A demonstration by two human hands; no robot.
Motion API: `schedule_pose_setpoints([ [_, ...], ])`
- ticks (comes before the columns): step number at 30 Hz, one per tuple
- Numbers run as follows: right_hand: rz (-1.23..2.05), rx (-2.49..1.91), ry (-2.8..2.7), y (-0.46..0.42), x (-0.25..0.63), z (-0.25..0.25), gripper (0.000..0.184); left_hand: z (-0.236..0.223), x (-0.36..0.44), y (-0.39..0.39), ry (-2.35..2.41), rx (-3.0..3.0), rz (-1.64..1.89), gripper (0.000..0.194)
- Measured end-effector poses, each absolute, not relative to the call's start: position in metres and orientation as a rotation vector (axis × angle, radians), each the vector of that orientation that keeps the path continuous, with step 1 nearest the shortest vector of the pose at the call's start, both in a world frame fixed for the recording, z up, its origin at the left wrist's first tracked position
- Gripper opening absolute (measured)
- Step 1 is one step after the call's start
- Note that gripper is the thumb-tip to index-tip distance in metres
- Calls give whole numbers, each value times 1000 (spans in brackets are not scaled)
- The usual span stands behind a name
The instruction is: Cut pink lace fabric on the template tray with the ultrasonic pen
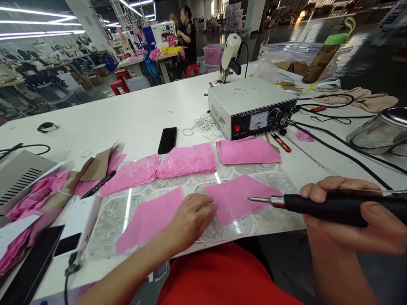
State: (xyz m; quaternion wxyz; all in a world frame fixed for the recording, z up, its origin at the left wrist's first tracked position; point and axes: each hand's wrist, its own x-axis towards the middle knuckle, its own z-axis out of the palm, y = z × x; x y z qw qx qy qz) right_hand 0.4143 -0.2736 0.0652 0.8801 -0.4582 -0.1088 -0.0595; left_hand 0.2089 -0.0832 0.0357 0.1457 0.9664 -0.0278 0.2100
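My right hand (pixel 352 216) is wrapped round a handheld ultrasonic welder (pixel 318 207) with a black handle; its slim metal tip points left, over a pink fabric piece (pixel 235 199). A thin metal rod (pixel 375 191) also shows by those fingers. My left hand (pixel 193 214) is closed, fingers bent together at that fabric's left edge; its fingertips are partly hidden. Under my left wrist lies another pink fabric piece (pixel 152 218). Pink lace cups (pixel 187 161) and a pink fabric stack (pixel 249 151) sit behind, on a marbled clear mat (pixel 104 224).
A grey generator box (pixel 251 101) with a meter and cables stands at the back right. Near it are a black phone (pixel 167 140), elastic loops (pixel 206 127) and orange thread snips (pixel 281 143). A white box (pixel 78 224) and bundled pink fabric (pixel 38 199) are left. People sit at sewing machines beyond.
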Motion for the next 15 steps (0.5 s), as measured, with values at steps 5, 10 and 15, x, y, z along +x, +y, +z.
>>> schedule_pose_setpoints([
  [5, 85, -904, -480, -257, 403, 64, 18, 17, 213, -112, 202, 2776, 739, 18],
  [10, 182, -842, -618, -238, 398, 67, 17, 12, 212, -116, 234, 2815, 755, 20],
  [15, 207, -818, -651, -216, 391, 67, 15, 11, 211, -119, 248, 2859, 756, 24],
])
